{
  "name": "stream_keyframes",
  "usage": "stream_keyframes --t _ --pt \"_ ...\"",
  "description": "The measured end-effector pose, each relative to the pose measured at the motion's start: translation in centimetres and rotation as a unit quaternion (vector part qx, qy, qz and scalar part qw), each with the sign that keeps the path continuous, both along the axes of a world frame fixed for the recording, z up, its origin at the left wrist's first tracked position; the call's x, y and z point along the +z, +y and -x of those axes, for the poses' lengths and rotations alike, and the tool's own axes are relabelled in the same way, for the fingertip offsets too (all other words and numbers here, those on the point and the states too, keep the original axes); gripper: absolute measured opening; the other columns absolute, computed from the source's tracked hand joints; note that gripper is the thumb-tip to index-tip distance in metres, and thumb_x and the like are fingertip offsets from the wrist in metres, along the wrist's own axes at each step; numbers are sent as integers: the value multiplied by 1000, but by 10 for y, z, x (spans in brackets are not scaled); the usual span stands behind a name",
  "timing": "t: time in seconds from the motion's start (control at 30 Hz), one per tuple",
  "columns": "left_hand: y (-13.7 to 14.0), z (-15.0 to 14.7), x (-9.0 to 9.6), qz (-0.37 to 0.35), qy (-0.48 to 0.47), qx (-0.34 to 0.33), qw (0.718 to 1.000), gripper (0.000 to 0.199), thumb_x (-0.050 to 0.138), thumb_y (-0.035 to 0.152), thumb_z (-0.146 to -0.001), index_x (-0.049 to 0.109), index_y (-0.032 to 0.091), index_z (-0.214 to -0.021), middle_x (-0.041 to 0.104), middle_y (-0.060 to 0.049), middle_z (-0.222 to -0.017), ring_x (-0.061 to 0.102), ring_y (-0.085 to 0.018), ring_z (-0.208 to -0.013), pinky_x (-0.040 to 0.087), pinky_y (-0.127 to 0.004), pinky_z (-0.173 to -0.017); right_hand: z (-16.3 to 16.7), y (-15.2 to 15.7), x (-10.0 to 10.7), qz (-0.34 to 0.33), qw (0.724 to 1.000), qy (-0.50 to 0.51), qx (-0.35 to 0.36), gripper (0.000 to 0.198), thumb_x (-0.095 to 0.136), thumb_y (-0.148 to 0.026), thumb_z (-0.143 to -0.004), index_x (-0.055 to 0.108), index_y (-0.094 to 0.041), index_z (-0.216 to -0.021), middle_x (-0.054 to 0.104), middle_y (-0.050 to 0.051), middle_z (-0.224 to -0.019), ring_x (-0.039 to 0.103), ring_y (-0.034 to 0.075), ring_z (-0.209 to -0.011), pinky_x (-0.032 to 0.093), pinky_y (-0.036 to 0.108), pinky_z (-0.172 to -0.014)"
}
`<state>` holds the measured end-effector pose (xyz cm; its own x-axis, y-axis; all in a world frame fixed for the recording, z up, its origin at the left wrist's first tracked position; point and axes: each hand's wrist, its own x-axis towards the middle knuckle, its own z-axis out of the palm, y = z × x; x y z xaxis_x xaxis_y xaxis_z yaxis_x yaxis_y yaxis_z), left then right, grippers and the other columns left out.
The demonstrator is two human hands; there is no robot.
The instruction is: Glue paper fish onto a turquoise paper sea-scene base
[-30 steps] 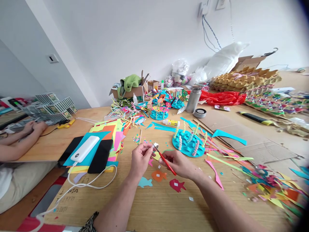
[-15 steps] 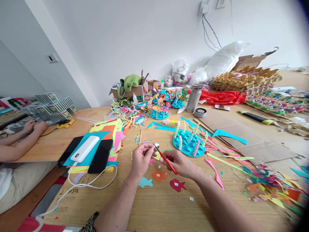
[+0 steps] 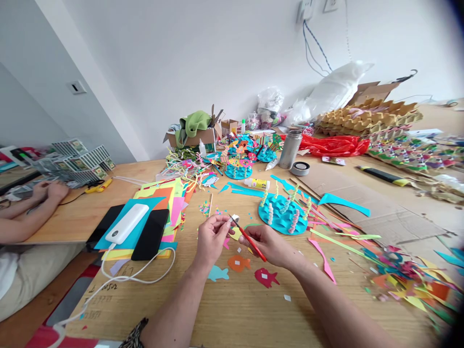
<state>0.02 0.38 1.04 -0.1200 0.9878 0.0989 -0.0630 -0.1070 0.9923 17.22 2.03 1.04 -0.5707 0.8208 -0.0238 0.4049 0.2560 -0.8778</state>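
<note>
My left hand (image 3: 213,237) pinches a small white strip (image 3: 235,218) between thumb and fingers. Closed around red-handled scissors (image 3: 253,245), my right hand (image 3: 267,243) holds their dark tip against the strip. Below my hands lie a light-blue paper fish (image 3: 218,273), an orange paper fish (image 3: 239,263) and a red paper fish (image 3: 266,277). The orange and red ones each carry a white square. A yellow paper piece (image 3: 236,234) is partly hidden between my hands. One loose white square (image 3: 287,297) rests on the wood.
A blue base with pipe-cleaner stalks (image 3: 282,215) stands beyond my right hand, near a glue bottle (image 3: 258,183). Paper scraps (image 3: 409,280) spread at right. At left are a white power bank (image 3: 127,223), a phone (image 3: 151,235) and another person's hands (image 3: 50,191).
My hands stay almost in place, with the scissors' tip still at the white strip. The view has shifted very slightly.
</note>
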Motion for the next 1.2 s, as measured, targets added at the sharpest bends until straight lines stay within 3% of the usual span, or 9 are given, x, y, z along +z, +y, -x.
stream_keyframes --t 0.43,0.83,0.93,1.0,1.1,1.2 --pt "1 0 1 -1 7 -13 1000 18 68 30 -75 62 15 -83 73 -5 -78 66 -13 -59 51 -21 -54 0 1 1 -37 998 -35 -40 53 50 -67 -81 41 -19 -59 32 -7 -54 24 8 -53 19 24 -47" --pt "5 4 -7 -8 14 -17 1000 23 65 34 -78 58 16 -90 73 -8 -86 67 -14 -59 45 -20 -48 -5 0 5 -163 977 -82 -110 41 47 -51 -89 50 -19 -65 46 -4 -53 32 9 -49 24 23 -47" --pt "7 5 -7 -10 -9 1 1000 29 67 33 -77 54 18 -98 74 -8 -86 65 -13 -54 43 -21 -48 -15 0 15 -229 954 -130 -144 37 46 -45 -92 50 -19 -66 53 -2 -55 39 10 -48 26 23 -47" --pt "7 6 -6 -11 -28 11 999 28 68 30 -75 54 20 -96 75 -8 -92 66 -14 -58 43 -21 -51 -21 -2 21 -302 927 -189 -120 32 47 -40 -94 54 -19 -71 60 0 -61 48 11 -51 29 24 -51" --pt "8 8 -5 6 -57 6 998 11 66 24 -69 60 18 -76 73 -9 -104 69 -21 -93 47 -24 -66 -28 -5 28 -406 871 -271 -50 23 51 -35 -94 60 -18 -81 65 3 -68 58 15 -59 31 26 -54" --pt "8 9 -5 19 -90 -25 995 6 61 21 -66 66 18 -65 72 -9 -108 56 -27 -121 44 -31 -88 -29 -8 32 -476 821 -316 -8 16 57 -30 -91 61 -17 -83 65 3 -68 60 17 -62 31 28 -54"
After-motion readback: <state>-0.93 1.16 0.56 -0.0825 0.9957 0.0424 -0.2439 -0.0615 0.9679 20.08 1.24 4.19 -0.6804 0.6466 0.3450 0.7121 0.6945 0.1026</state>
